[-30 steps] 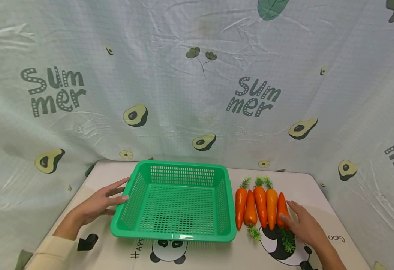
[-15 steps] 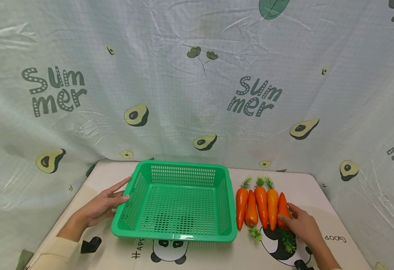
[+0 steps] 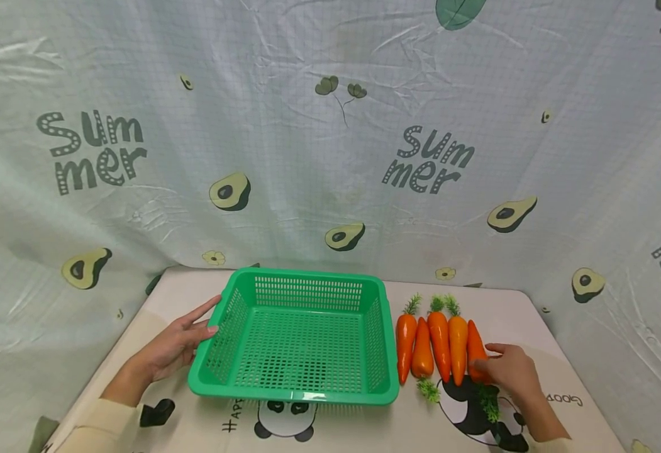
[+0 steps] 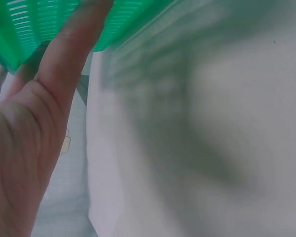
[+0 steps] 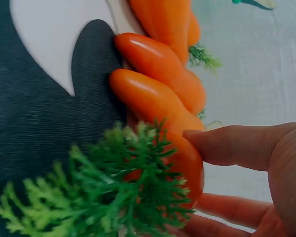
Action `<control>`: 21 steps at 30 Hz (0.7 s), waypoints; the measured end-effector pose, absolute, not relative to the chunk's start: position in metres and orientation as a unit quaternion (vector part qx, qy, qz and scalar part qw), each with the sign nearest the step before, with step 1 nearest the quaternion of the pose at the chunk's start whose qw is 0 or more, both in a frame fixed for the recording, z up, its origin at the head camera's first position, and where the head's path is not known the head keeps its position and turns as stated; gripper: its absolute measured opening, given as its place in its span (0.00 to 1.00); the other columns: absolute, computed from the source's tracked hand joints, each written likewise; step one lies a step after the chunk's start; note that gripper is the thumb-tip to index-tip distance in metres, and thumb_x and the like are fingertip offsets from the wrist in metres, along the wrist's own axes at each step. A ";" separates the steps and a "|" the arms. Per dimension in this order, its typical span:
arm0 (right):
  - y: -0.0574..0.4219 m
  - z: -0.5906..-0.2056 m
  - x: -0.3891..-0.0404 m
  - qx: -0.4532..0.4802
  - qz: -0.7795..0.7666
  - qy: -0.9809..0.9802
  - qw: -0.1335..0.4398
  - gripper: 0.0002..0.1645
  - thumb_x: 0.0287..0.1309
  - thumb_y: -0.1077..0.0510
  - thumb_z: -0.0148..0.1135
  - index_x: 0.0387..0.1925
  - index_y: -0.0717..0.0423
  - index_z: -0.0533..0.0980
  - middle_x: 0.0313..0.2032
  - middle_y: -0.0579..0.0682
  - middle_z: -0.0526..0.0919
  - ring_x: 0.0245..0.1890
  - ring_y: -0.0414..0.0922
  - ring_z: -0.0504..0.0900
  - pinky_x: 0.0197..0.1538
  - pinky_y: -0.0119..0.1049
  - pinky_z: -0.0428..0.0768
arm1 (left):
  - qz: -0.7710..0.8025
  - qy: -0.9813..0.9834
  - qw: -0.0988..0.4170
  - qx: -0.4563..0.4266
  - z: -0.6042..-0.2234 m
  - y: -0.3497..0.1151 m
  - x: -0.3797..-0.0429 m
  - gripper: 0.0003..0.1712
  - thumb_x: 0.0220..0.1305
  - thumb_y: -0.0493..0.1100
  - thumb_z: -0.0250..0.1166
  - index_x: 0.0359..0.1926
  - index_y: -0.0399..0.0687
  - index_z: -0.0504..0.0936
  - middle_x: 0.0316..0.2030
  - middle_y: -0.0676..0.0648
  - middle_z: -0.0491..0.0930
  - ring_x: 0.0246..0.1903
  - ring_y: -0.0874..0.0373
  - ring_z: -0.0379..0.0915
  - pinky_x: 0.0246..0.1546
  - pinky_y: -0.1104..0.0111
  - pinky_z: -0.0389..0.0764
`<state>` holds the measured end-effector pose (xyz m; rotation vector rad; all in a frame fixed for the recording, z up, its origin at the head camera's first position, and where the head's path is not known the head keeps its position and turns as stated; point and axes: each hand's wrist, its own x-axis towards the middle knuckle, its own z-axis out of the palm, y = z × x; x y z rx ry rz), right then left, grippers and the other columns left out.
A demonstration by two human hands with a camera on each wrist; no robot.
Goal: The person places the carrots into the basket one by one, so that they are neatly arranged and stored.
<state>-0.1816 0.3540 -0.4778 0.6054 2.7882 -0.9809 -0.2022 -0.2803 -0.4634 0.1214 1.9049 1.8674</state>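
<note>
On the left, my left hand (image 3: 174, 348) rests against the outer side of a green plastic basket (image 3: 293, 397). Its index finger and thumb reach the rim, fairly straight; in the left wrist view the thumb (image 4: 71, 54) lies along the slotted wall. At the right, my right hand (image 3: 514, 375) pinches the rightmost toy carrot (image 3: 475, 352) near its leafy end. In the right wrist view, thumb and fingers sit on either side of that carrot (image 5: 190, 170), its green leaves (image 5: 113, 182) partly covering it. Several other carrots (image 3: 439, 346) lie side by side between basket and hand.
A pale tabletop (image 3: 358, 434) with panda prints bears everything. Behind and beside it hangs a patterned sheet (image 3: 285, 157) with avocado prints. The basket's right rim is close to the leftmost carrot (image 3: 405, 346).
My right hand has closed in from resting beside the rightmost carrot to pinching it, its fingers curling. My left hand's fingers have drawn a little closer together at the basket, which stays put.
</note>
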 end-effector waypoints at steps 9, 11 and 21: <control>0.368 -0.476 -0.185 0.223 -0.387 0.890 0.088 0.39 0.54 0.55 0.75 0.59 0.79 0.74 0.51 0.76 0.78 0.39 0.56 0.83 0.40 0.43 0.88 | 0.694 0.676 0.244 0.045 -0.462 -0.280 -0.202 0.48 0.80 0.45 0.58 0.85 0.65 0.36 0.60 0.57 0.78 0.51 0.58 0.84 0.51 0.57 0.87; 0.370 -0.476 -0.185 0.222 -0.395 0.887 0.091 0.38 0.54 0.56 0.75 0.58 0.79 0.74 0.50 0.76 0.78 0.39 0.55 0.82 0.41 0.43 0.88 | 0.693 0.677 0.245 0.048 -0.462 -0.280 -0.202 0.48 0.80 0.45 0.58 0.85 0.65 0.36 0.59 0.58 0.78 0.51 0.58 0.84 0.50 0.57 0.87; 0.378 -0.478 -0.185 0.200 -0.441 0.865 0.129 0.37 0.54 0.58 0.72 0.58 0.82 0.72 0.46 0.71 0.82 0.36 0.50 0.84 0.42 0.44 0.88 | 0.708 0.657 0.254 0.062 -0.462 -0.283 -0.202 0.48 0.81 0.44 0.57 0.85 0.64 0.34 0.58 0.58 0.80 0.50 0.58 0.86 0.50 0.57 0.87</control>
